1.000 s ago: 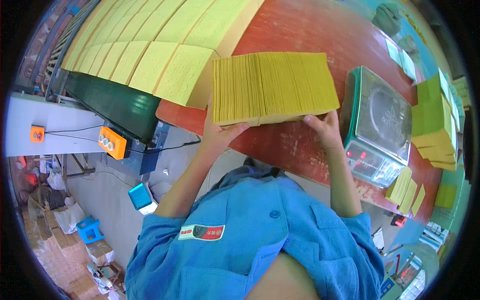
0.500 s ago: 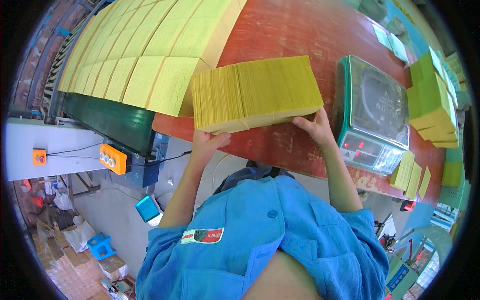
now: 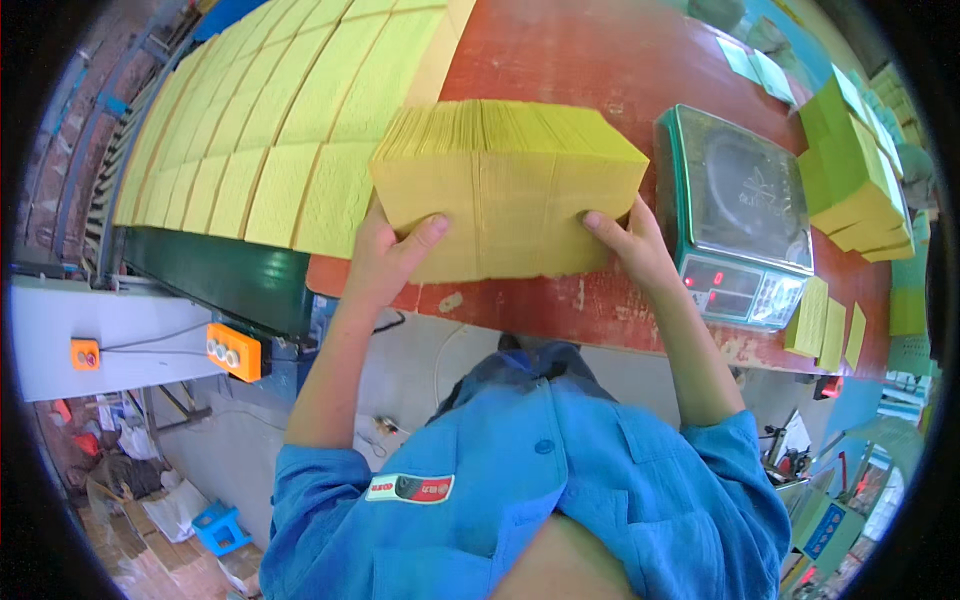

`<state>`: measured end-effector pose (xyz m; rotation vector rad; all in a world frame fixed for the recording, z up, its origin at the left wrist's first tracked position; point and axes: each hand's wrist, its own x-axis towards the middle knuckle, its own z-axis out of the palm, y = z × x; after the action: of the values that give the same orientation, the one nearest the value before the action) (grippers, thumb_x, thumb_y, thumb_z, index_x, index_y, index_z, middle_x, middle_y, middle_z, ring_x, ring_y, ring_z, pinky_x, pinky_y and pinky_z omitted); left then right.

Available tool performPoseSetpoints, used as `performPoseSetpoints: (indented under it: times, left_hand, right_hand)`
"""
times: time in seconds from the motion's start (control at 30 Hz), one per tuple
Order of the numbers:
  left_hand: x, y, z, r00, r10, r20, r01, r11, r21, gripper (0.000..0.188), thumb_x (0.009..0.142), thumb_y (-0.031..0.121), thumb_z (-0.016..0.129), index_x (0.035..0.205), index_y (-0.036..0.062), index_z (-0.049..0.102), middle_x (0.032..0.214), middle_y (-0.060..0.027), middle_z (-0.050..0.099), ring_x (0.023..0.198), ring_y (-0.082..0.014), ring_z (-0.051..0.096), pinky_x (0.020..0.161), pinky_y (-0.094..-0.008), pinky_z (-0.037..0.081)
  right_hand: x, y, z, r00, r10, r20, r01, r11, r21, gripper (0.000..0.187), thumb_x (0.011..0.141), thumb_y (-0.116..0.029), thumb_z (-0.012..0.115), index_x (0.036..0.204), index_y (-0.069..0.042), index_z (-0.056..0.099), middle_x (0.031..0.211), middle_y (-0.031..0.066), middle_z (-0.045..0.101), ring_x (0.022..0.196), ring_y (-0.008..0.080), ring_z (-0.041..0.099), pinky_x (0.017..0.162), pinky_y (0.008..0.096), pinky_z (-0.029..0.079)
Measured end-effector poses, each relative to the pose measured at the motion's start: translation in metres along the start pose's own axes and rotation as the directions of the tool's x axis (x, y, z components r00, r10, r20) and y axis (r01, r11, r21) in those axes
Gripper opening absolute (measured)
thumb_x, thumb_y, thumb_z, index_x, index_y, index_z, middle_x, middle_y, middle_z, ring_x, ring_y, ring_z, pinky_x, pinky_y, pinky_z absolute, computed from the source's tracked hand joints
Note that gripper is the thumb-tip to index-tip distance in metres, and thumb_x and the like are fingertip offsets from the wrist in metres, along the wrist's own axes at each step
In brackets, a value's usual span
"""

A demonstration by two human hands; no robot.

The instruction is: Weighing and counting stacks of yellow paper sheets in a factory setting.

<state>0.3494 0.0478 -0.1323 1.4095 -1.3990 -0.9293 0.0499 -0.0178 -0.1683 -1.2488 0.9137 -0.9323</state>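
A long block of yellow paper sheets (image 3: 515, 205) is tilted up over the table's near edge, its broad side facing me and its sheet edges showing along the top. My left hand (image 3: 390, 255) grips its left end, with the thumb pressed on the front side. At the other end my right hand (image 3: 632, 245) holds it the same way. Most of my fingers are hidden behind the block. Just to the right sits a green digital scale (image 3: 740, 215) with a bare glassy pan and lit red digits.
Rows of yellow paper stacks (image 3: 270, 130) cover the far left. The red table (image 3: 570, 50) carries more stacks (image 3: 850, 170) at the right and a few thin yellow bundles (image 3: 808, 315) by the scale. An orange button box (image 3: 233, 351) is mounted at the lower left.
The block has been tipped so its broad side now faces me instead of its top. Both thumbs have shifted up onto that side.
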Motion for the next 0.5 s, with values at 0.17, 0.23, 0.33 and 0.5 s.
performPoseSetpoints:
  times: [0.17, 0.23, 0.33, 0.5]
  left_hand:
    - [0.008, 0.074, -0.029, 0.954, -0.267, 0.138, 0.247, 0.958, 0.145, 0.059, 0.098, 0.054, 0.046, 0.122, 0.0019, 0.057, 0.108, -0.0091, 0.066, 0.094, -0.0140, 0.062, 0.073, -0.0274, 0.048]
    - [0.006, 0.107, -0.025, 0.951, -0.283, 0.129, 0.257, 0.948, 0.187, 0.078, 0.096, 0.068, 0.029, 0.127, 0.0026, 0.057, 0.114, -0.0098, 0.065, 0.094, -0.0147, 0.062, 0.069, -0.0263, 0.048]
    - [0.001, 0.158, -0.015, 0.925, -0.298, 0.236, 0.307, 0.952, 0.000, 0.074, 0.097, 0.060, 0.032, 0.133, -0.0017, 0.054, 0.117, -0.0101, 0.065, 0.093, -0.0172, 0.064, 0.066, -0.0287, 0.051]
    - [-0.010, 0.241, 0.050, 0.934, -0.189, 0.303, 0.112, 0.961, 0.255, 0.046, 0.091, 0.021, 0.049, 0.130, -0.0025, 0.058, 0.108, -0.0086, 0.066, 0.086, -0.0131, 0.063, 0.057, -0.0241, 0.049]
  right_hand:
    - [-0.035, -0.040, -0.004, 0.997, 0.037, -0.067, -0.026, 0.988, 0.150, 0.065, 0.089, -0.031, 0.070, 0.137, 0.001, 0.041, 0.127, 0.0128, 0.056, 0.116, 0.0208, 0.054, 0.100, 0.0353, 0.043]
    - [-0.047, -0.043, -0.014, 0.997, 0.040, -0.069, -0.024, 0.973, 0.228, 0.064, 0.091, -0.032, 0.067, 0.138, 0.001, 0.041, 0.127, 0.0124, 0.056, 0.117, 0.0208, 0.054, 0.100, 0.0352, 0.043]
    - [-0.073, -0.049, -0.036, 0.990, 0.128, -0.057, -0.103, 0.940, 0.324, 0.064, 0.092, -0.036, 0.066, 0.136, 0.002, 0.042, 0.126, 0.0135, 0.056, 0.114, 0.0201, 0.056, 0.097, 0.0349, 0.046]
    - [-0.136, -0.059, -0.097, 0.994, 0.068, -0.083, -0.019, 0.875, 0.484, 0.059, 0.094, -0.037, 0.063, 0.135, 0.001, 0.044, 0.122, 0.0110, 0.059, 0.110, 0.0181, 0.059, 0.092, 0.0337, 0.049]
